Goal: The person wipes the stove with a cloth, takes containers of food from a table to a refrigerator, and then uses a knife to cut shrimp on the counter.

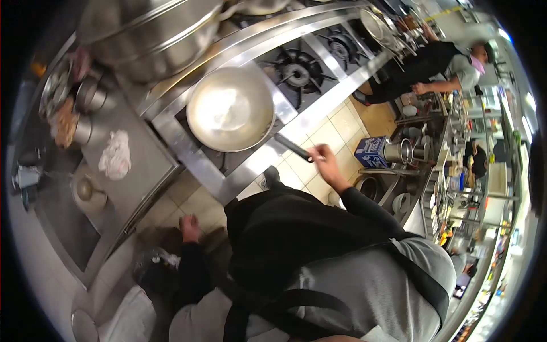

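A wide, pale metal frying pan (228, 109) rests on the near burner of the gas stove, its inside shiny and with no food visible. Its black handle (293, 147) sticks out past the stove's front edge. My right hand (326, 164) is at the end of that handle, fingers curled against it. Low on the other side, my left hand (189, 228) hangs beside my black apron (285, 228), away from the stove. Its fingers are loosely curled, and nothing shows in them.
A large steel pot (151, 40) stands behind the pan. On the steel counter (137, 142) lie a crumpled white cloth (115, 155) and metal containers (91, 94). Another person (439, 71) stands farther along the stove. A blue box (372, 152) and shelves with pots stand across the tiled aisle.
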Tool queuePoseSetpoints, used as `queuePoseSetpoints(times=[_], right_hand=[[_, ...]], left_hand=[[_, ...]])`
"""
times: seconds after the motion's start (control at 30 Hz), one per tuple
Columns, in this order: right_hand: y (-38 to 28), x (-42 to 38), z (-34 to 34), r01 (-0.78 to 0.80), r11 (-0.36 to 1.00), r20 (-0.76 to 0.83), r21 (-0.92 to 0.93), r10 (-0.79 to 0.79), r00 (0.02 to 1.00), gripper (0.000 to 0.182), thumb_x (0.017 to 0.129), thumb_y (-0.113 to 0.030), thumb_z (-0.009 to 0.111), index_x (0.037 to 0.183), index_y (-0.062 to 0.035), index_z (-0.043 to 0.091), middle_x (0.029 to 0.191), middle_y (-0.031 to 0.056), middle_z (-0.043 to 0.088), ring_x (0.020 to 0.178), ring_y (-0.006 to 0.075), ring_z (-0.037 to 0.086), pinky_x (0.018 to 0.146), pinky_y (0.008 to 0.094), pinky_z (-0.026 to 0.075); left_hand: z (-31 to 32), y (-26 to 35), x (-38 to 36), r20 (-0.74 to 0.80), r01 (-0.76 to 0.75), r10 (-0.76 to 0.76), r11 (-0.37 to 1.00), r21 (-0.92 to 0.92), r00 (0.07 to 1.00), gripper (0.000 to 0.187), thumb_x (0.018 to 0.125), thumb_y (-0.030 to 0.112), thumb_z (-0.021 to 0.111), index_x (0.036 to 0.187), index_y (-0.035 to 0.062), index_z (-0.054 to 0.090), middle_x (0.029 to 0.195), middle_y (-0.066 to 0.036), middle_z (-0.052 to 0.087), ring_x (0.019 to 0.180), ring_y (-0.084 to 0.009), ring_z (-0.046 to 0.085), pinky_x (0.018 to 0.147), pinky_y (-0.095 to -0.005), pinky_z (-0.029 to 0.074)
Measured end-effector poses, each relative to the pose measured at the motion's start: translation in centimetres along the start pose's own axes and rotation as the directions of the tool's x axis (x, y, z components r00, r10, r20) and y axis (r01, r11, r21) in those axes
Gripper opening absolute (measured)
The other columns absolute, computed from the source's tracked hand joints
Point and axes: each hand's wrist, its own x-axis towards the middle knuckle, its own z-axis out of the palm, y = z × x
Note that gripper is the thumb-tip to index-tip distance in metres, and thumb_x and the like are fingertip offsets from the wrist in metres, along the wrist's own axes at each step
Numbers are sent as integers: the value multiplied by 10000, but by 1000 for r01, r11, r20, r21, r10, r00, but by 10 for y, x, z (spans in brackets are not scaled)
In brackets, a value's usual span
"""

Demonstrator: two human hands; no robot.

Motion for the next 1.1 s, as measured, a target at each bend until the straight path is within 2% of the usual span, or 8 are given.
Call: queuePoseSetpoints(times=[0.3,0.83,0.93,0.97,1.0,1.03,1.07,1.1], right_hand=[[-18,66,22,231,888,468,-397,-21,884,487,899,-481,687,1091,-34,651,936,219,704,909,416,684,790,488,532],[84,342,-232,174,907,-46,-384,-207,977,405,824,-286,787,932,87,670,695,121,646,584,214,588,555,388,470],[221,506,-283,402,166,240,-900,-581,777,173,834,-178,597,783,-29,669,727,118,668,666,304,641,577,455,500],[200,478,-280,268,543,-68,-796,-520,851,174,845,-228,572,808,-108,692,696,67,645,602,240,619,493,430,469],[268,550,-267,-327,220,-356,-919,-819,451,226,879,-340,540,862,-175,694,683,16,608,530,183,541,428,400,399],[277,556,-291,-247,330,-408,-911,-808,425,226,879,-340,540,862,-175,694,683,16,608,530,183,541,428,400,399],[264,544,-284,9,-371,333,-929,-824,458,408,968,-506,455,1013,-181,698,727,-4,619,515,176,519,428,394,380],[245,536,-264,47,-65,80,-997,-731,677,487,970,-555,501,1114,-123,675,867,52,685,644,219,625,529,398,486]], left_hand=[[22,130,-120,263,354,-726,-28,-935,635,570,971,163,607,1480,97,357,1198,-95,604,1078,-272,607,948,-449,487],[127,251,-202,-72,323,-612,509,-798,787,492,844,26,607,1331,65,547,1025,-70,698,834,-177,634,675,-321,508],[194,171,-214,-295,6,-426,577,-816,855,442,858,68,628,1296,54,573,1027,-100,697,856,-233,643,736,-358,521],[149,260,-236,-450,240,-331,939,-247,830,422,868,130,641,1278,48,586,1058,-147,694,926,-300,654,825,-411,523],[217,192,-223,-553,-36,-520,707,-707,651,440,854,184,659,1268,53,591,1127,-192,677,1030,-332,650,920,-435,506],[200,226,-230,-655,206,-396,914,-350,643,470,840,190,673,1281,56,577,1223,-207,643,1110,-350,623,973,-442,487],[190,248,-232,-545,366,-565,822,-437,619,540,820,160,679,1330,57,535,1261,-216,613,1148,-352,606,998,-423,476],[184,273,-234,-527,357,-607,787,-503,594,616,807,125,670,1392,71,484,1256,-221,610,1150,-346,605,1000,-412,479]])
